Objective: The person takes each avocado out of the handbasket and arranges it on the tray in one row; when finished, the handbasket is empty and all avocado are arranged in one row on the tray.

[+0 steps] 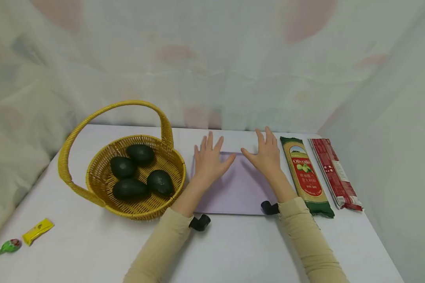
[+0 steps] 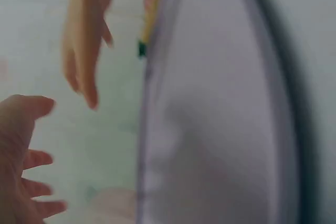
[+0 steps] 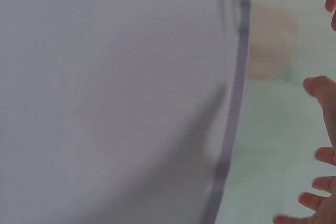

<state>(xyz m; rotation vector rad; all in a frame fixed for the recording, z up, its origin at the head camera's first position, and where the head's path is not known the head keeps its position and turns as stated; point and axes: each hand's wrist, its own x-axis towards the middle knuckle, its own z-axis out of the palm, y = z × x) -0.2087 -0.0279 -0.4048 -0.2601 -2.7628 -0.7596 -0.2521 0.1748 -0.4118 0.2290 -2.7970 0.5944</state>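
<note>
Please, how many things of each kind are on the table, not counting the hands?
Avocados: 4
Basket: 1
Pasta packs: 2
Lilac board: 1
Yellow sachet: 1
Lollipop: 1
Total: 10

I see a pale lilac mat (image 1: 239, 188), flat and rectangular, lying at the centre of the frame, slightly below the middle. Its far edge sits under my spread fingers, and its near edge runs between my wrists.
</note>
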